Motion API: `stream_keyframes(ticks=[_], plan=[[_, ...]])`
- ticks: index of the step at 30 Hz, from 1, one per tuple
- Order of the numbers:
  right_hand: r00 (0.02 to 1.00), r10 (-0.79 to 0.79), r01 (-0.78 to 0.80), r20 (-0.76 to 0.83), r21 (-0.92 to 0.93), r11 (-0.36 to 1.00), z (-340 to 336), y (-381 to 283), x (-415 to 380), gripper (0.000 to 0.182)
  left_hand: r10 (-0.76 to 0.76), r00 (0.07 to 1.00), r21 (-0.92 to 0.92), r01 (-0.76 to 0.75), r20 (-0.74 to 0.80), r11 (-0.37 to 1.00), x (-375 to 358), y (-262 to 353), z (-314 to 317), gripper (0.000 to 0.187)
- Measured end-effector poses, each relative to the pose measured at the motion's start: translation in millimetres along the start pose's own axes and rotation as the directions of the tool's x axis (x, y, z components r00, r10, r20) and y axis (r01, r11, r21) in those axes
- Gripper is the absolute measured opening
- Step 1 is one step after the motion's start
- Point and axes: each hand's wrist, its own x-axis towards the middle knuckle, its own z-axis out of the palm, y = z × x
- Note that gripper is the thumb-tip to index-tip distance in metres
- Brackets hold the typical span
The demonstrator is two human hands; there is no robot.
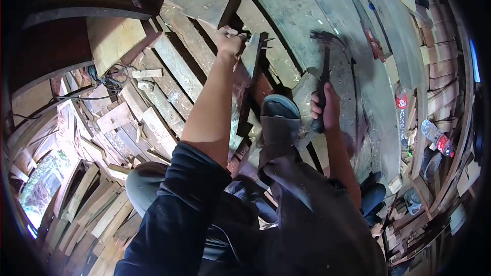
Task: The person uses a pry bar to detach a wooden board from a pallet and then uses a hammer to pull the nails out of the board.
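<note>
A claw hammer with a dark handle is gripped in my right hand, its head pointing away from me over the grey-green boards. My left hand is closed at the end of a narrow wooden board. Nails stick out sideways from that board near its far end. How the fingers meet the wood is partly hidden. Just beyond my left hand lies a thick wooden block. My foot in a dark sandal is between my two arms, close to the nailed board.
Slats with dark gaps lie on the left, beside tangled cables. Scrap planks are heaped at the lower left. Bottles with red labels lie on the right, near stacked wood.
</note>
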Motion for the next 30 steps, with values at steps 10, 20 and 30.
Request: stream_keyframes(ticks=[10,20,30], plan=[[0.999,-0.049,0.048,-0.021,-0.037,0.998,7.8,-3.0,-6.1,0.04,0.048,0.994,-0.189,-0.029,0.098,0.982,7.4,-5.1,-10.7,0.02],[0.999,-0.012,0.01,-0.047,-0.032,0.999,7.1,-4.2,-3.8,0.041,-0.037,0.958,-0.139,0.079,0.286,0.987,15.9,0.4,-31.0,0.019],[1.0,0.023,-0.023,-0.018,0.018,1.0,-0.2,0.0,0.1,0.035,0.603,0.707,0.34,-0.707,0.369,0.621,0.2,13.8,-27.9,0.029]])
